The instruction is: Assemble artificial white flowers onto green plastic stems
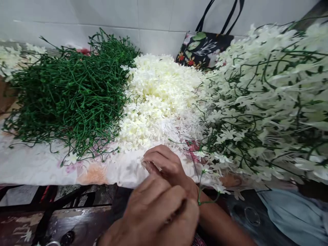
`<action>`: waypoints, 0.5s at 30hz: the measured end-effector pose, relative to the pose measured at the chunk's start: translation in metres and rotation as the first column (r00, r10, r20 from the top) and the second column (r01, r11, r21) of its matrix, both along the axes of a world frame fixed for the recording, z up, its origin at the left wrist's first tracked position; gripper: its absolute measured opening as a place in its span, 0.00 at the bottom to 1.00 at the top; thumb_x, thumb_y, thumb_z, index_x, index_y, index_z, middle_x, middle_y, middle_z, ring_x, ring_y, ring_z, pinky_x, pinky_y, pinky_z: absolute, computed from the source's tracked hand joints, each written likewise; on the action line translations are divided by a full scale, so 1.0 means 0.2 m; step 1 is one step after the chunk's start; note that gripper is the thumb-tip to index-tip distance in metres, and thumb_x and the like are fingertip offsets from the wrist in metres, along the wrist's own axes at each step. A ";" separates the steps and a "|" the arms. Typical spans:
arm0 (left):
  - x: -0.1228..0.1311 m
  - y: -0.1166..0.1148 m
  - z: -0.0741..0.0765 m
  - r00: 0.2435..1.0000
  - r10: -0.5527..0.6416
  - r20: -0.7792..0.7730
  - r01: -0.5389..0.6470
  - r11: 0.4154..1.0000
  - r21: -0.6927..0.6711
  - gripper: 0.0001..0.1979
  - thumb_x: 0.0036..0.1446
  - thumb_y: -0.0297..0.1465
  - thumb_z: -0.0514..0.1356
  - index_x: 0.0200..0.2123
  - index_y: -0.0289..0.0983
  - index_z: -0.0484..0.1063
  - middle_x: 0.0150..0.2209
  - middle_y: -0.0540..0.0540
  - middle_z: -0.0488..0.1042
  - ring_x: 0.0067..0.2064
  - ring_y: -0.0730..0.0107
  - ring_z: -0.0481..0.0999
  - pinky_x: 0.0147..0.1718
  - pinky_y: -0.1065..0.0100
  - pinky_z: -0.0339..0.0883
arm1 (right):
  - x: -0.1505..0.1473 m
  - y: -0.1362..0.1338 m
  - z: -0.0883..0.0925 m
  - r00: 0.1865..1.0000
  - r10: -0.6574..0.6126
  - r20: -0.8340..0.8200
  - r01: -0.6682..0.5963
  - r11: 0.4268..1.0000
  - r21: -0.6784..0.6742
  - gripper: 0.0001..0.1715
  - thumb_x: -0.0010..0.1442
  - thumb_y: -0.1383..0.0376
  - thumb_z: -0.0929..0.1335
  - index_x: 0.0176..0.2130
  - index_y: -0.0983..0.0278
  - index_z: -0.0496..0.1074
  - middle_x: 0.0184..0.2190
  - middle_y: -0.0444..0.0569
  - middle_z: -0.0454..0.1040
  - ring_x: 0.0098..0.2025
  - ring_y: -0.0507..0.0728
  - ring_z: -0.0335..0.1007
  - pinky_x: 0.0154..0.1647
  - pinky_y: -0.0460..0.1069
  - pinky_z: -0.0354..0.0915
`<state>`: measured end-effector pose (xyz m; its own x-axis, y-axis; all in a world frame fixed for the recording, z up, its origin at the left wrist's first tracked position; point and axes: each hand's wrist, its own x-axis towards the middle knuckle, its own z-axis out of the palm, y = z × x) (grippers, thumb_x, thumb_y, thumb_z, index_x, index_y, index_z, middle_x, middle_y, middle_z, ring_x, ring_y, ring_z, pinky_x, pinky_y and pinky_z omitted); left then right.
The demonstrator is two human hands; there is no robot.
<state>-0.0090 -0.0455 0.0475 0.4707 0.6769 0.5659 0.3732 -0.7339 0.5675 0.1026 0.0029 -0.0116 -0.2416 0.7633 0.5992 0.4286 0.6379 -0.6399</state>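
Note:
My left hand (159, 213) is low in the middle, fingers closed around the end of a thin green stem (200, 191) carrying small white flowers. Just above it, my right hand (165, 164) rests with curled fingers at the near edge of a heap of loose white artificial blossoms (159, 99); whether it pinches a blossom is hidden. To the left lies a heap of bare green wire stems (71, 92). On the right is a large pile of finished sprays (269, 95), white flowers on green stems.
All the heaps lie on a pale flowered cloth (38, 164) against a white tiled wall. A dark floral bag (205, 48) with black handles leans at the back. A dark worn surface (77, 218) runs below the cloth, and light blue fabric (294, 212) lies at lower right.

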 end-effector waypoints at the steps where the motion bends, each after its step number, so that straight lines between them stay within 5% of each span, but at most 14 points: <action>1: 0.04 0.02 0.01 0.998 -0.061 -0.031 0.063 0.996 0.057 0.11 0.60 0.23 0.52 0.33 0.36 0.74 0.25 0.50 0.74 0.27 0.69 0.67 0.29 0.65 0.61 | 0.00 0.00 -0.01 1.000 -0.007 -0.003 0.007 1.000 -0.024 0.08 0.60 0.71 0.63 0.30 0.65 0.69 0.28 0.48 0.71 0.32 0.51 0.66 0.33 0.47 0.66; 3: 0.11 0.06 0.00 0.937 -0.204 -0.282 0.247 0.961 0.125 0.12 0.61 0.22 0.49 0.35 0.34 0.73 0.29 0.47 0.74 0.31 0.67 0.68 0.31 0.63 0.59 | -0.01 0.00 -0.03 1.000 -0.019 -0.017 0.018 0.999 -0.049 0.08 0.60 0.69 0.63 0.30 0.64 0.69 0.29 0.47 0.71 0.32 0.51 0.65 0.34 0.47 0.65; 6: 0.17 0.07 -0.05 0.906 -0.258 -0.335 0.335 0.921 0.198 0.10 0.60 0.24 0.52 0.29 0.33 0.71 0.26 0.48 0.68 0.30 0.68 0.63 0.31 0.63 0.56 | -0.02 0.01 -0.07 0.998 -0.034 -0.044 0.034 0.999 -0.001 0.11 0.61 0.67 0.62 0.28 0.64 0.69 0.28 0.47 0.70 0.32 0.51 0.65 0.35 0.48 0.63; 15: 0.22 0.07 -0.21 0.936 -0.203 -0.288 0.297 0.895 0.334 0.12 0.58 0.23 0.51 0.23 0.34 0.67 0.23 0.48 0.64 0.28 0.68 0.60 0.27 0.63 0.49 | -0.04 0.03 -0.09 0.998 -0.051 -0.024 0.052 0.997 0.063 0.10 0.59 0.67 0.61 0.29 0.64 0.68 0.26 0.46 0.70 0.30 0.51 0.64 0.33 0.48 0.62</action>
<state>0.0358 -0.0319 0.0060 0.7489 0.2847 0.5984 0.2395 -0.9582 0.1562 0.0952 0.0087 -0.0291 -0.1887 0.7343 0.6520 0.4476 0.6553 -0.6085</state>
